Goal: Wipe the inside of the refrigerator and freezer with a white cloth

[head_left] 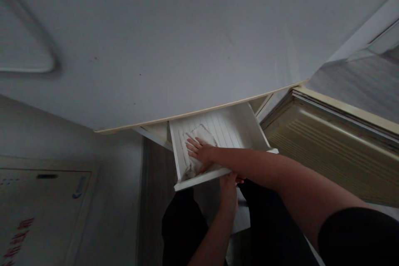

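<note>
A white drawer (pixel 229 126) with a ribbed floor is pulled out from under a large pale panel. Inside it, my right hand (pixel 201 150) lies flat with its fingers spread, pressing on a crumpled white cloth (pixel 204 134) with darker, dirty-looking patches. My right arm reaches across the drawer's front from the right. My left hand (pixel 229 181) is closed at the outside of the drawer's front edge, right beneath my right forearm. Some of its fingers are hidden.
The pale panel (pixel 187 50) fills the view above, ending in a yellowish lower edge. An open door (pixel 330 145) with a ribbed inner face and dirty seal stands at right, like a fridge door. A wall cabinet (pixel 40 212) with red lettering is at lower left. My dark-clothed legs are below the drawer.
</note>
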Demonstrator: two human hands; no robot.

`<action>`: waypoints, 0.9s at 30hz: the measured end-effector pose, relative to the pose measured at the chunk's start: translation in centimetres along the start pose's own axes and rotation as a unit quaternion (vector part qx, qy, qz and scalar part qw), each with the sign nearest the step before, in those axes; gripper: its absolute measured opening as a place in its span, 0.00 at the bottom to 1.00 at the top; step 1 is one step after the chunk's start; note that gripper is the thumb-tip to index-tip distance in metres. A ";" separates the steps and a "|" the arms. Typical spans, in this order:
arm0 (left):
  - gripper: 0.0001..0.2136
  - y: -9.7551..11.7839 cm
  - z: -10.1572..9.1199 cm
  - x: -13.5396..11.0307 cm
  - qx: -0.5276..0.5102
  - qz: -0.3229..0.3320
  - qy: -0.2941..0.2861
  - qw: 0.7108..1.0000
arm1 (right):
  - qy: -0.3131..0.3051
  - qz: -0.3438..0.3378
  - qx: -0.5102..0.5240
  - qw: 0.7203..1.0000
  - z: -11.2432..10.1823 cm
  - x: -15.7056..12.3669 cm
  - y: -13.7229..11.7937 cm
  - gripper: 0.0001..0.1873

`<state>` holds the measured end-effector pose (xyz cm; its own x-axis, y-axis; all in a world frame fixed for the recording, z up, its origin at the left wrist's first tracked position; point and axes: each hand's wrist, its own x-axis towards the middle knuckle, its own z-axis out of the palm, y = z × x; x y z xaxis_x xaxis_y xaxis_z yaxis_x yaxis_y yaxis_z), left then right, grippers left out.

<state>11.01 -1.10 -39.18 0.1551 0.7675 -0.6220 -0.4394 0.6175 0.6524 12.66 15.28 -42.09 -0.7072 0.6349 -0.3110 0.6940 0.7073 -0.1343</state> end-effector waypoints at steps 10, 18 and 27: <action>0.22 0.8 0.4 -0.3 -0.016 -0.002 0.004 1.000 | 0.013 -0.083 0.061 0.995 3.0 -9.2 8.4 0.50; 0.24 0.7 0.4 -0.3 -0.017 -0.013 -0.001 1.000 | -0.102 -0.036 -0.044 0.993 2.8 -16.8 14.1 0.66; 0.24 0.5 0.5 -0.1 -0.019 -0.007 0.009 1.000 | -0.075 -0.015 -0.043 0.996 1.1 -11.8 11.1 0.72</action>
<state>11.24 -0.74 -38.54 0.1449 0.7554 -0.6390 -0.4715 0.6205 0.6266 28.81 15.28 -40.96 -0.6943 0.5647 -0.4462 0.6550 0.7527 -0.0665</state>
